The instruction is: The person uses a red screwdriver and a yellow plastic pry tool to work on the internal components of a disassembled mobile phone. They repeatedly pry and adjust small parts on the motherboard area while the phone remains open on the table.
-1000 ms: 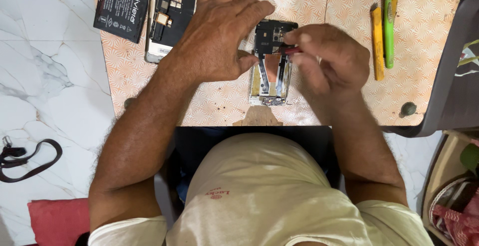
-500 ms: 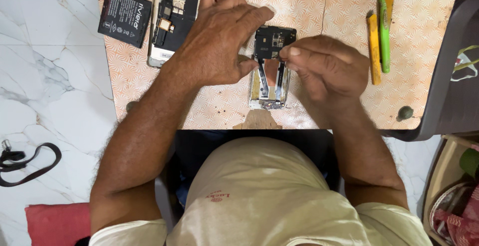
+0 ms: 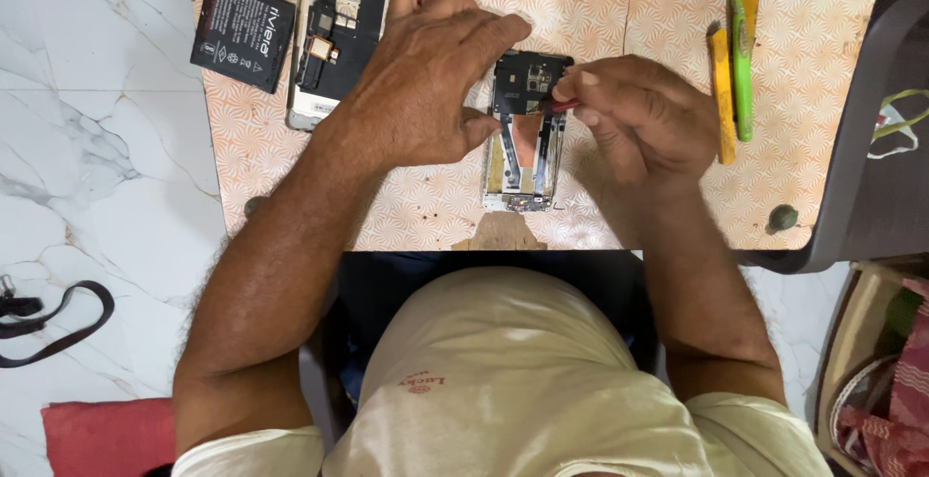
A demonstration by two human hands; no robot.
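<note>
Hands worked an opened phone (image 3: 523, 138) on the tabletop (image 3: 619, 13): left hand (image 3: 426, 80) pressed flat, steadying it; right hand (image 3: 639, 119) pinched a red-handled tool (image 3: 565, 105), likely loosening a part, needing steady pressure.

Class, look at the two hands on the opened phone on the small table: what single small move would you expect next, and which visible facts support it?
Probably a small turn or lift of the red-handled tool at the phone's top edge. The right hand pinches it against the dark upper section of the opened phone, while the left hand braces the phone's side. The tool tip is hidden, so this is a guess.
</note>
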